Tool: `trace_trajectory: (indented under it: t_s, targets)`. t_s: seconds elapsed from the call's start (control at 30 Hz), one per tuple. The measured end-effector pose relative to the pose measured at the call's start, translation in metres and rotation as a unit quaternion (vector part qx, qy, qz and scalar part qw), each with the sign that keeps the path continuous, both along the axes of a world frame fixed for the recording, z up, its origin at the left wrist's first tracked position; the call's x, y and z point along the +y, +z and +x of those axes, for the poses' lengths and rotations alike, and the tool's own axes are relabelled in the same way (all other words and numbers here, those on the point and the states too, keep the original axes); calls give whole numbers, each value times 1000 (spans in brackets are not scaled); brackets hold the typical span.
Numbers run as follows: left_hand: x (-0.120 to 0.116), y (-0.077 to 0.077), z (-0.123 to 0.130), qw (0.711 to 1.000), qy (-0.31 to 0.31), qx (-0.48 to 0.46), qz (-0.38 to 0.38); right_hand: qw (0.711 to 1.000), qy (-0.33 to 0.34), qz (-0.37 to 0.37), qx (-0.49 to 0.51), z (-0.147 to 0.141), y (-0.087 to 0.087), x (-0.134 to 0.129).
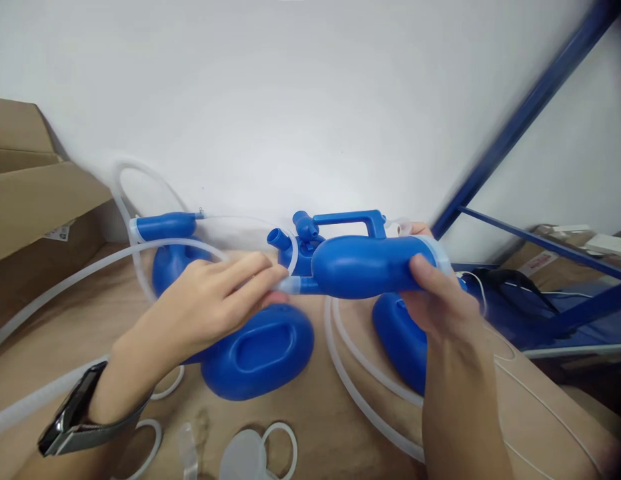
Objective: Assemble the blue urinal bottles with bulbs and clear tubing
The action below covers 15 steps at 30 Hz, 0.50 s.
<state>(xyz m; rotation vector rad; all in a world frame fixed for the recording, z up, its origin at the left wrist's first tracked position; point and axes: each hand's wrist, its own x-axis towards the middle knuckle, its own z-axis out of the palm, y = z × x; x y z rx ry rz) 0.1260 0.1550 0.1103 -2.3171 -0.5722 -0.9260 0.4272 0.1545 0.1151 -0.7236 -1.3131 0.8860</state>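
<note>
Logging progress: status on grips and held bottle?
Left grip pinching translucent fitting at spout. Right grip holding blue handled bottle near pale-rimmed end. Lower in view: another blue bottle.

From my remote feed, I log: blue plastic handled bottle [367, 267] between left hand [235, 290] and right hand [443, 287], above the wooden surface [315, 413]; translucent plastic tube end [291, 285] at its left spout. Brown cardboard box [45, 200] far left, blue metal frame [520, 120] right, white wall [290, 100] behind. Nearer me: rounded blue plastic bottle [260, 350] left, second such bottle [400, 340] right, white flexible tubing [347, 381] between.
</note>
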Motion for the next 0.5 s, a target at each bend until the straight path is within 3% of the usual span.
trace_trajectory:
  t_s: [0.1, 0.27, 0.37, 0.5]
  targets:
    - [1, -6, 5, 1000, -5, -21, -20, 1000, 13, 8, 16, -9, 1, -3]
    - [-4, -11, 12, 985, -82, -90, -122, 997, -1, 68, 37, -22, -2, -6]
    - [-6, -8, 14, 979, -82, -100, -159, 988, -56, 139, 21, -29, -5, -10]
    - [-4, -9, 15, 959, -56, -107, -256, 957, -185, 218, -57, -46, -17, -16]
